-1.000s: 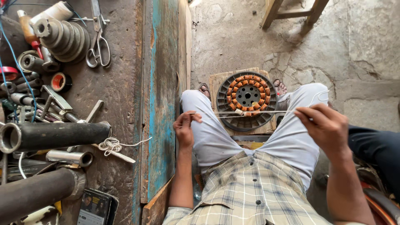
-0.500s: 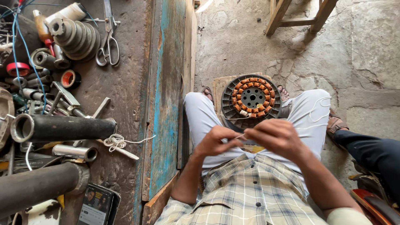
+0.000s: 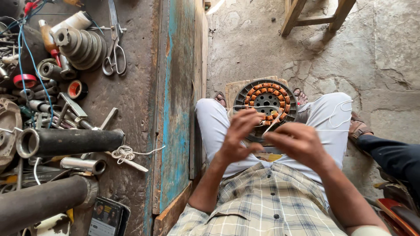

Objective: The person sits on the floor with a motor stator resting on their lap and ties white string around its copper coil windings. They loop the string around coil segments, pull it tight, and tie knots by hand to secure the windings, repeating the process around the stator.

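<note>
Hands now together: left hand [image 3: 238, 135], right hand [image 3: 297, 142] meet above stator [image 3: 267, 102].

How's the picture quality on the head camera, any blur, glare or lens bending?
Head view: soft daylight with no harsh glare; a bright patch at the top on the concrete floor. Both hands, left hand and right hand, are slightly motion-blurred, while the motor stator and scissors look sharp. Wide-angle distortion bows the blue plank and the frame edges.
</note>
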